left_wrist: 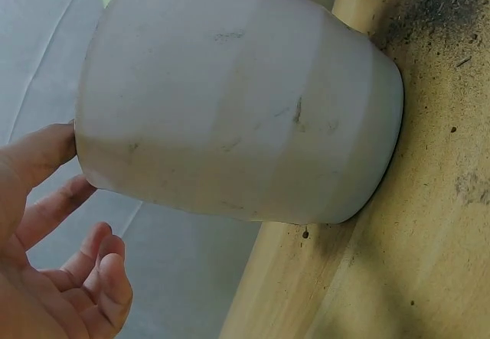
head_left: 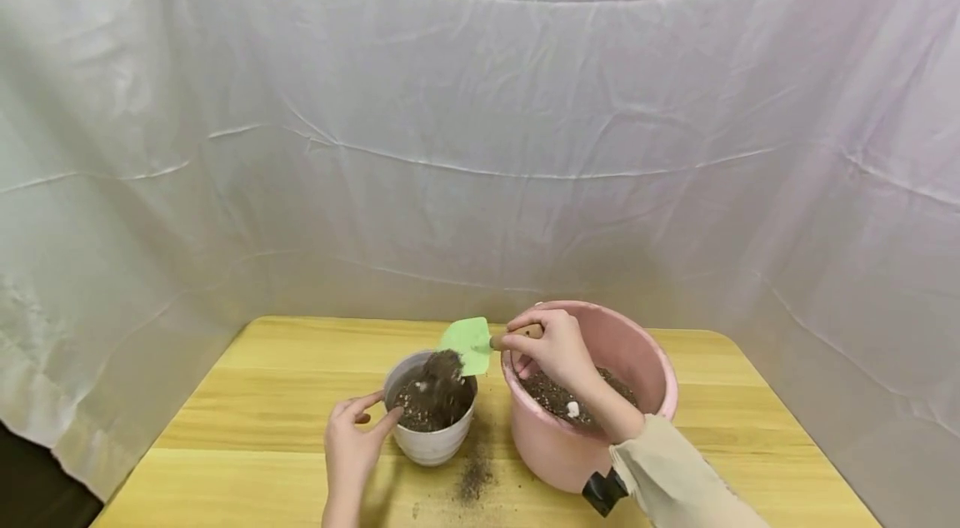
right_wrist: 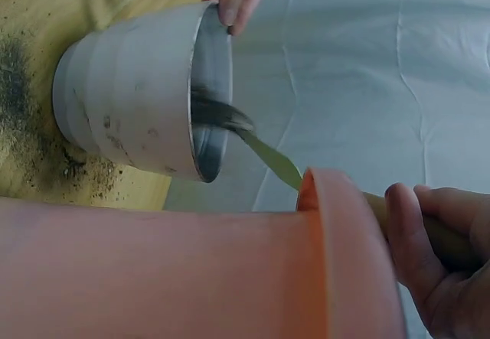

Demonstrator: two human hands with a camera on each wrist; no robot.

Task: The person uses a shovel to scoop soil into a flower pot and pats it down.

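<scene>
The right hand [head_left: 551, 351] is gripping the wooden handle of a trowel [head_left: 468, 342], fingers curled round it, and is holding the green blade tilted over the white pot [head_left: 431, 411], where soil [head_left: 438, 386] is sliding off the blade into the pot. From the right wrist, the same hand [right_wrist: 440, 247] is showing wrapped round the handle behind the rim of the pink bucket [right_wrist: 191, 278], with the trowel's blade [right_wrist: 268, 158] reaching to the mouth of the pot [right_wrist: 130, 102]. The left hand [head_left: 352, 440] is steadying the pot from its left side, thumb and forefinger touching the rim and wall, the other fingers loosely curled; in the left wrist view the hand [left_wrist: 53, 239] is lying relaxed against the pot's [left_wrist: 237, 102] wall, not closing round it. The pot is standing upright on the wooden table [head_left: 255, 420], just beside the bucket [head_left: 637, 361], which is holding more soil. Some spilled soil [head_left: 474, 478] is lying on the table in front, between pot and bucket. A white sheet [head_left: 480, 120] is hanging behind the table.
</scene>
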